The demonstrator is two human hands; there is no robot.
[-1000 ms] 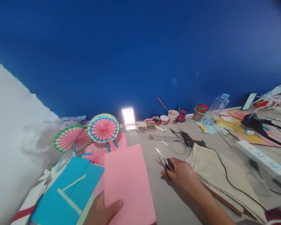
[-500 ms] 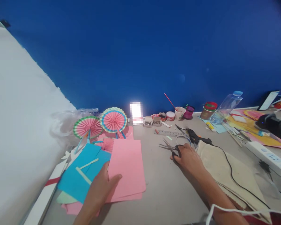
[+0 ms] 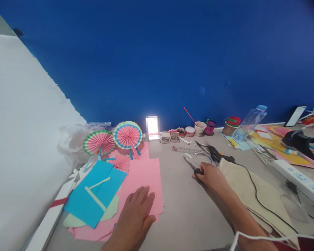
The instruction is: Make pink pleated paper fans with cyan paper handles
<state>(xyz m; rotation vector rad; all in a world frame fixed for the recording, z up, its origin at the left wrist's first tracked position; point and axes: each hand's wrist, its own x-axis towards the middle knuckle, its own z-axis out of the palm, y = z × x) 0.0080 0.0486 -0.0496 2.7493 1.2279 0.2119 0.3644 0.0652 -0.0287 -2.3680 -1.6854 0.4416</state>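
Observation:
My left hand (image 3: 136, 213) lies flat, fingers stretched out, on the near edge of a pink paper sheet (image 3: 143, 174) on the grey table (image 3: 183, 212). My right hand (image 3: 211, 175) is closed round the black handles of a pair of scissors (image 3: 191, 165), whose blades point away to the upper left and rest low over the table. Left of the pink sheet lies a blue paper sheet (image 3: 94, 193) with pale strips on it.
Two round pleated paper fans (image 3: 128, 135) stand at the back left near a bright white screen (image 3: 152, 127). A ruler (image 3: 186, 149), staple boxes (image 3: 170, 137), cups (image 3: 200, 128), a plastic bottle (image 3: 248, 122), a glue gun (image 3: 216, 154), beige cloth (image 3: 256, 188) and a power strip (image 3: 295, 177) lie to the right.
My left hand let go of the pink sheet's edge and now lies flat on it. The scissors in my right hand have closed and swung a little.

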